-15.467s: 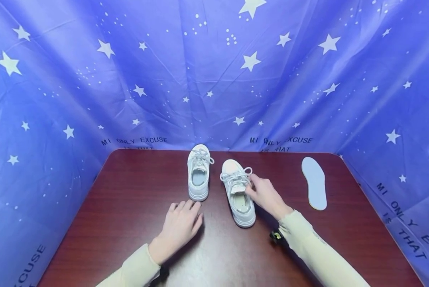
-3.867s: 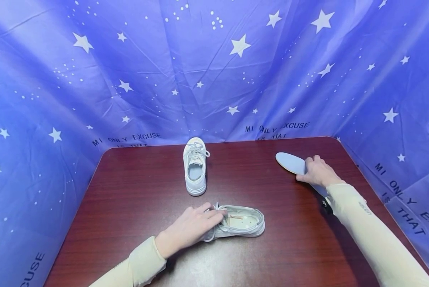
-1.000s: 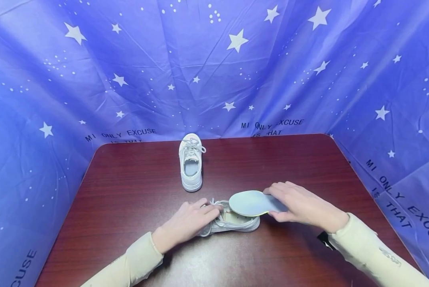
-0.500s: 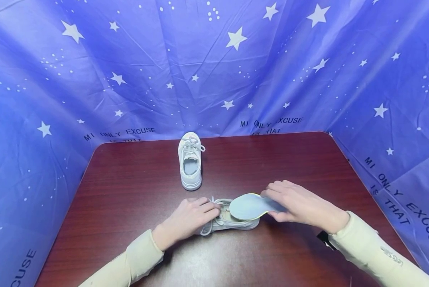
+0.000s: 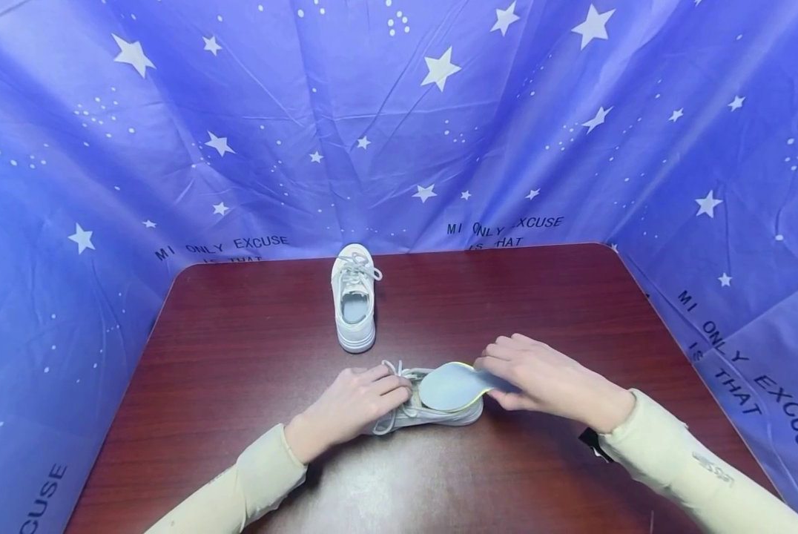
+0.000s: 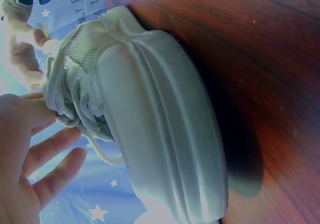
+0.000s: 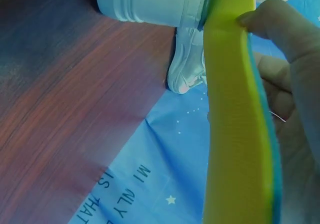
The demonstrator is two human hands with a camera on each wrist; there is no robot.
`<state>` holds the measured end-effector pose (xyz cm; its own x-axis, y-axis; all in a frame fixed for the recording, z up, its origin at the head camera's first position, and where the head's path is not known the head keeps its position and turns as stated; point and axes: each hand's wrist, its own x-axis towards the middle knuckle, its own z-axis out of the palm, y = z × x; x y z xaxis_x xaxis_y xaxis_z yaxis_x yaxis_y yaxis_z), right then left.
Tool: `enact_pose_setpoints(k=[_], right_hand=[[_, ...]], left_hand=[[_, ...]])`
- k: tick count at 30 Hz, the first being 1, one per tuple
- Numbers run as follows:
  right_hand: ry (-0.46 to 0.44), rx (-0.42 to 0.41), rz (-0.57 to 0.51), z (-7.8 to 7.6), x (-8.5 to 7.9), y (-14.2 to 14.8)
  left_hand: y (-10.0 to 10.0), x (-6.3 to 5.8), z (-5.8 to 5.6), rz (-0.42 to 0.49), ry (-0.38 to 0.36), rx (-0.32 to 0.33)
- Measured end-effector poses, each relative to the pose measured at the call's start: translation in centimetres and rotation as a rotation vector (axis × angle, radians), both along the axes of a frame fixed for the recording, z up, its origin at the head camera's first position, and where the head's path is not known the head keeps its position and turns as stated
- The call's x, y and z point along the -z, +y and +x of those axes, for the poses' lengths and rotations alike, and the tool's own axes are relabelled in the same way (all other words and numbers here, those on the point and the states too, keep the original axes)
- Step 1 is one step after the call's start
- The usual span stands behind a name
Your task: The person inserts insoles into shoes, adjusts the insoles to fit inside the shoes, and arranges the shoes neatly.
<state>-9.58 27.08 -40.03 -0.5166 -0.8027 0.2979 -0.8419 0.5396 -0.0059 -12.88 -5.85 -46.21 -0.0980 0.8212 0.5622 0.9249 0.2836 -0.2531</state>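
Observation:
A white lace-up sneaker lies sideways on the table, its toe to the left and its opening to the right. My left hand grips it at the tongue and laces, covering part of the toe end in the head view. With my right hand I pinch an insole by its edges near the heel. Its top is pale blue-grey, and its yellow underside shows in the right wrist view. The insole bends, its broad front end tilted down over the shoe's opening.
A second white sneaker stands farther back on the reddish-brown table, toe to the rear, with a grey insole inside. A blue star-printed curtain surrounds the back and sides.
My right hand has brought the insole from the right side of the table to the sneaker. Over the last second it has moved slightly left and lower; my left hand stays on the shoe.

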Motion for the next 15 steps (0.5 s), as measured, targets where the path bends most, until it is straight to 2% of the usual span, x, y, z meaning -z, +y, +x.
enact_pose_setpoints(k=[6,15], right_hand=[[0.032,-0.004,0.031,0.0,0.3,-0.5],[0.033,-0.014,0.049,0.1,0.4,-1.2]], left_hand=[[0.1,-0.1,-0.1,-0.002,-0.001,0.001],[0.2,0.2,0.0,0.003,-0.001,0.0]])
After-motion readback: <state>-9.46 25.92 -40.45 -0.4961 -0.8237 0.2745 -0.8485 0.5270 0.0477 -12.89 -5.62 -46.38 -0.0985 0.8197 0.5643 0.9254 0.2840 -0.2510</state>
